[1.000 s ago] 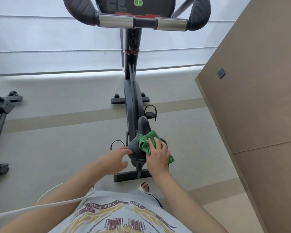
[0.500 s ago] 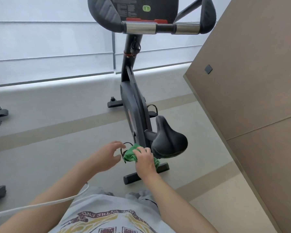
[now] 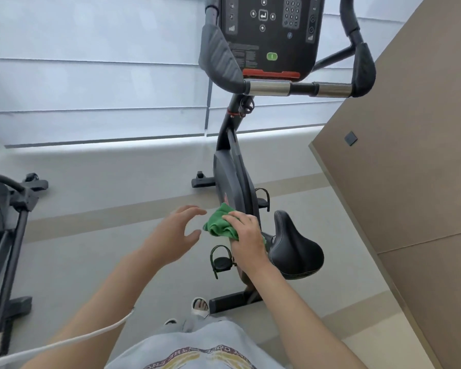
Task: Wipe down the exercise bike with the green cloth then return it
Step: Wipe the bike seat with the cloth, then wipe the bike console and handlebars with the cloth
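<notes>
R hand [image 3: 246, 237] w/ bunched green cloth [image 3: 218, 222] moved off black padded saddle [image 3: 294, 249] onto bike's dark frame [image 3: 230, 179], still clenching it; L hand [image 3: 175, 233] released, fingers spread. Console top cut off.

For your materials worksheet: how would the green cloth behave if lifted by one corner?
The green cloth bunches in folds under the right hand, so it would probably hang limp. It looks light, since the fingers alone hold it against the bike frame. It is unlikely to roll or break.

shirt [image 3: 197, 350]: light grey, yellow and maroon print | arms: bare | sandals [image 3: 199, 307]: white, open-toed | cord [image 3: 64, 343]: white
</notes>
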Available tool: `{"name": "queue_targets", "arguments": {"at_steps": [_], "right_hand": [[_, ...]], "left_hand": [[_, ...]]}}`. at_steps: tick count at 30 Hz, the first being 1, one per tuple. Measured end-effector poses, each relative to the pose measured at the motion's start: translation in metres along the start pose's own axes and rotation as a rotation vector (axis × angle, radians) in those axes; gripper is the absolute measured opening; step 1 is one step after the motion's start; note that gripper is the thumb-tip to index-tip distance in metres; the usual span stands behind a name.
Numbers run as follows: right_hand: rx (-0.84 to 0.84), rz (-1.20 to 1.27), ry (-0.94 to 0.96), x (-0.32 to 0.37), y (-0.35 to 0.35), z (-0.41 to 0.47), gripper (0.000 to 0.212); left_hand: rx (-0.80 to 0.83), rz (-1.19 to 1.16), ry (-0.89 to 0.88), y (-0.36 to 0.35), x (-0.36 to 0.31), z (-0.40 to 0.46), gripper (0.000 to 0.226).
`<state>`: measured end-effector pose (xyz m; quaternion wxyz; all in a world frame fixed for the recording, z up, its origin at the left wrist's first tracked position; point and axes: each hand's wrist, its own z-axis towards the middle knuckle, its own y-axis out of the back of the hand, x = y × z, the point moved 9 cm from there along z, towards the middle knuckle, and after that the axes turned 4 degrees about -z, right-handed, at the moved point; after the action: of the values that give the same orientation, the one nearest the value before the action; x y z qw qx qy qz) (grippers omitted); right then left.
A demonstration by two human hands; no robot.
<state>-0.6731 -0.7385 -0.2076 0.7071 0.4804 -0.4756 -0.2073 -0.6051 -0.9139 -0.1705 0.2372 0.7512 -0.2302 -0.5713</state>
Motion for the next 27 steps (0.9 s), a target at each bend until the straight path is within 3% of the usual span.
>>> {"name": "queue_targets", "arguments": {"at_steps": [6, 15, 27], "right_hand": [[-0.065, 0.141, 0.164, 0.037, 0.036, 0.042, 0.053], [-0.093, 0.325, 0.308, 0.073, 0.081, 0.092, 0.044], [-0.268, 0.397, 0.408, 0.121, 0.125, 0.161, 0.049]], "left_hand": [[-0.101, -0.046, -0.151, 0.032, -0.036, 0.021, 0.055], [-0.387, 0.053, -0.225, 0.091, -0.074, 0.043, 0.034], [-0.514, 0.049, -0.495, 0.189, -0.124, 0.071, 0.038]]}}
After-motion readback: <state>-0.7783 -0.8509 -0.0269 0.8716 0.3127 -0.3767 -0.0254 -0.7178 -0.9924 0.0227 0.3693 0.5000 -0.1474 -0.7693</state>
